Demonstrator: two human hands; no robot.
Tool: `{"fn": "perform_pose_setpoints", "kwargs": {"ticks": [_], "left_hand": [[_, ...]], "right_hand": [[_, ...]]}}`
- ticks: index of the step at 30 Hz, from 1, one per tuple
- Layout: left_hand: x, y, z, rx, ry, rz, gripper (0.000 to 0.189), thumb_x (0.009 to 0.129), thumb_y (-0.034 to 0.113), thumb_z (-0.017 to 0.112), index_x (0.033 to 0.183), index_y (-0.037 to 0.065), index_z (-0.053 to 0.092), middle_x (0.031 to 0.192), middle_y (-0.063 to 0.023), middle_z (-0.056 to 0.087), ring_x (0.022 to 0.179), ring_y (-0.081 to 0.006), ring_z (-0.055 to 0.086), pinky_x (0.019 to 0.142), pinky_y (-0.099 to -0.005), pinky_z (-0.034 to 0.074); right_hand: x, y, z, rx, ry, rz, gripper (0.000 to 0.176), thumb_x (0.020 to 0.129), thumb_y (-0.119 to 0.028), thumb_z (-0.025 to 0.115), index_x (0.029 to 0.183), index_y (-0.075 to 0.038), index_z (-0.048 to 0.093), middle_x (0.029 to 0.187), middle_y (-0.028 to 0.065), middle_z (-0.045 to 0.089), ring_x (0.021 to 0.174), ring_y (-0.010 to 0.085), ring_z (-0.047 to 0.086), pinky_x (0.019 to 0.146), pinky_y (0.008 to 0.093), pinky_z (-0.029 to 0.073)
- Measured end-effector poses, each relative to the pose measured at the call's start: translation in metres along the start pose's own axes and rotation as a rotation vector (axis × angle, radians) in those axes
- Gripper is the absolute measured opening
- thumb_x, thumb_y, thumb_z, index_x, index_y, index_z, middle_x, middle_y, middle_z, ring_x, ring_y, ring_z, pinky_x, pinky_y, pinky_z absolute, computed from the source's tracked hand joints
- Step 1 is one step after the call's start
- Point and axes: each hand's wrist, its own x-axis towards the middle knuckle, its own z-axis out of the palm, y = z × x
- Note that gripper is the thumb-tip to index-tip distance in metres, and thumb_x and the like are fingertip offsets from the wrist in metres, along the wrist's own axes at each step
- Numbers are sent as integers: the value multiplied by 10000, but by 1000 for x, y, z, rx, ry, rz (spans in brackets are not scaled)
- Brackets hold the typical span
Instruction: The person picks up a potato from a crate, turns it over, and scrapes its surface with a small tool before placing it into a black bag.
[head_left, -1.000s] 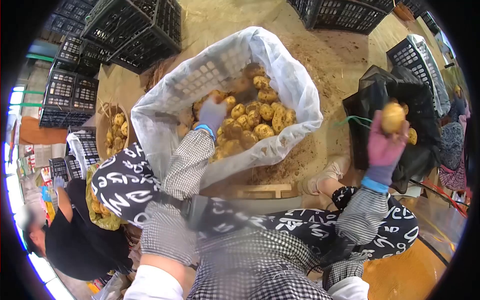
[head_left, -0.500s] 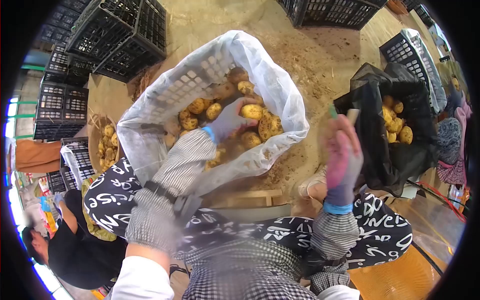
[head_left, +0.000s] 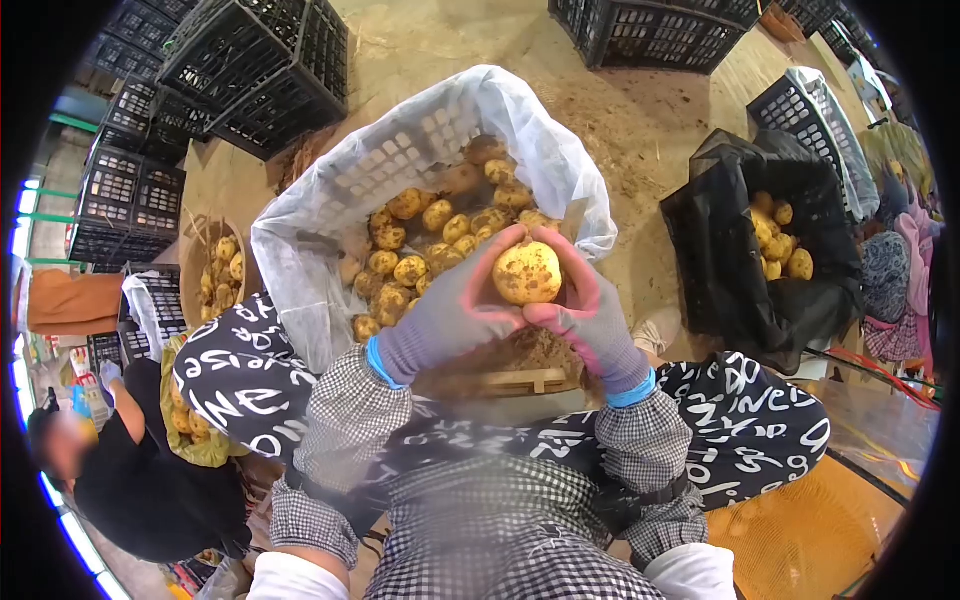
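Note:
Both gloved hands meet around one large yellow potato (head_left: 527, 273) with brown dirt spots, above the near right part of a crate lined with white cloth (head_left: 330, 190). My left hand (head_left: 450, 305) wraps the potato's left side, thumb below it. On its right side, my right hand (head_left: 590, 310) has its fingers curved round it. Inside the lined crate lie several dirty potatoes (head_left: 410, 268). The gloves are grey with pink fingers, blue bands at the wrists.
A black-lined crate (head_left: 700, 240) with potatoes stands at right. Stacked black crates (head_left: 265, 80) are at upper left, another crate (head_left: 660, 35) at the top. A basket of potatoes (head_left: 185, 255) is at left. A person in black (head_left: 170, 470) sits at lower left.
My left hand has come up from the potatoes in the crate. My right hand has moved in from the right, and both now hold one potato together.

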Motion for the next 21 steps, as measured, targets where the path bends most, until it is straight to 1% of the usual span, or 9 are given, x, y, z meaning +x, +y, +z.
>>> {"fn": "perform_pose_setpoints", "kwargs": {"ticks": [4,7,10,12,14,16,18,19,21], "left_hand": [[-9,-11,2,-184,-1,85,877,787,44,752,1518,51,267,1420,-112,459,1293,-170,456,1090,-314,373],[-11,-14,8,0,67,158,804,829,55,727,1510,60,301,1410,-91,473,1284,-164,467,1094,-312,369],[-13,-15,8,-242,-10,112,760,846,75,727,1498,67,336,1403,-78,484,1263,-152,485,1079,-305,389],[-15,-4,-2,-313,-29,-109,731,845,78,735,1478,64,369,1385,-75,498,1248,-152,496,1064,-305,410],[-17,-3,-5,-460,-27,-180,688,844,75,736,1450,60,409,1371,-74,506,1238,-153,501,1048,-305,429],[-16,-16,2,-686,-2,-92,632,844,66,731,1412,55,455,1361,-76,508,1233,-154,501,1033,-306,446],[-11,-29,7,-426,101,153,612,825,51,736,1380,48,480,1372,-81,487,1254,-166,486,1051,-317,434],[-9,-34,9,-294,145,272,602,816,43,739,1365,44,492,1377,-84,477,1265,-172,478,1060,-322,428],[-6,-40,11,-245,208,268,638,772,13,754,1355,33,496,1399,-87,446,1285,-180,463,1079,-327,413]], "right_hand": [[-4,-3,9,-24,-32,15,930,790,-216,816,1505,6,265,1408,88,444,1275,173,466,1075,321,386],[-8,-6,13,37,-39,33,797,809,-158,779,1461,14,354,1380,78,471,1256,168,477,1068,323,392],[-11,-16,16,55,-75,49,726,815,-111,740,1443,14,397,1374,70,479,1256,165,475,1073,323,383],[-10,-18,17,-20,-103,47,722,806,-88,720,1443,13,395,1374,71,478,1258,165,474,1079,318,374],[-9,-15,13,-158,-120,26,723,791,-60,700,1441,16,393,1366,76,484,1252,165,479,1083,310,369],[-4,13,-8,-548,-48,-150,797,806,-32,707,1487,13,297,1414,95,433,1281,173,460,1074,302,375],[-2,25,-19,-623,-17,-222,828,820,-5,697,1512,15,242,1450,108,390,1304,178,440,1077,301,370],[0,25,-20,-502,-18,-204,819,828,9,683,1513,19,234,1462,111,372,1313,179,429,1084,304,361],[-3,20,-13,-343,-5,-123,802,851,-7,673,1514,27,221,1478,115,346,1326,181,410,1095,310,348]]}}
